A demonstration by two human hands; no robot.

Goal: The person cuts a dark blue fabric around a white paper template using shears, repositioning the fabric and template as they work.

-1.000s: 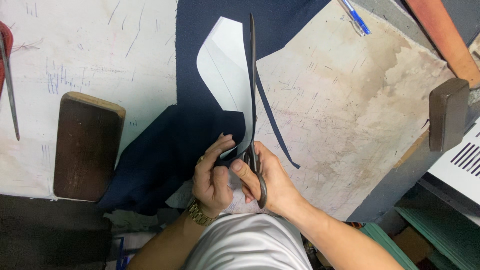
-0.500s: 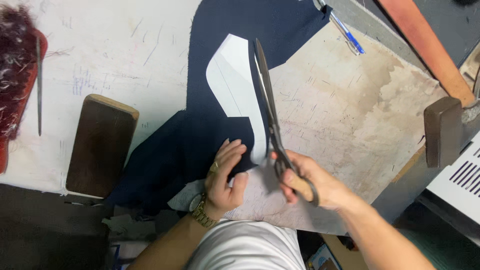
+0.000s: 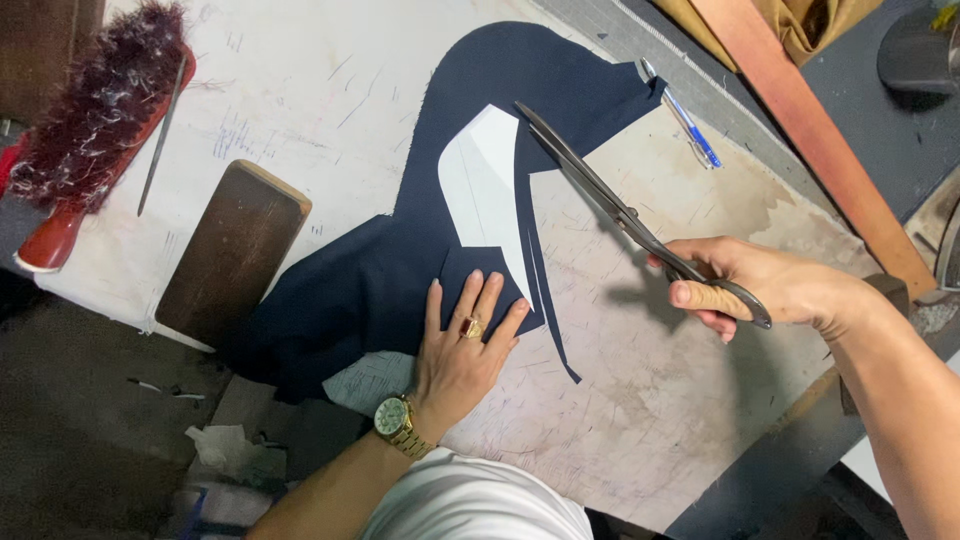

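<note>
Left hand: the left hand (image 3: 462,345) is lying flat, palm down and fingers spread, pressing on the navy fabric (image 3: 400,260) near the worktop's near edge; it is gripping nothing; a ring and a gold wristwatch (image 3: 397,424) are showing on it.
Right hand: the right hand (image 3: 770,285) is closing around the handles of the scissors (image 3: 630,215), fingers through the loops, and is holding them above the worktop toward its right side.
Scissors: the long blades are standing slightly parted, their tips pointing toward the far edge and reaching the right margin of the fabric; whether they are touching the cloth cannot be told.
Navy fabric: it is lying flat on the worktop (image 3: 680,400), running from the far edge down to the near-left corner, where it is hanging partly over the edge.
Paper pattern: a white paper pattern (image 3: 485,190) is resting on the fabric, just beyond the left fingertips.
Cut strip: a narrow navy strip (image 3: 548,315) is trailing from the fabric beside the pattern toward the near edge.
Wooden block: a dark wooden block (image 3: 232,250) is sitting at the left edge, touching the fabric.
Brush: a red-handled brush (image 3: 95,120) is lying at the far-left corner.
Pen: a blue pen (image 3: 685,125) is lying near the far edge, just beside the fabric's right tip.
</note>
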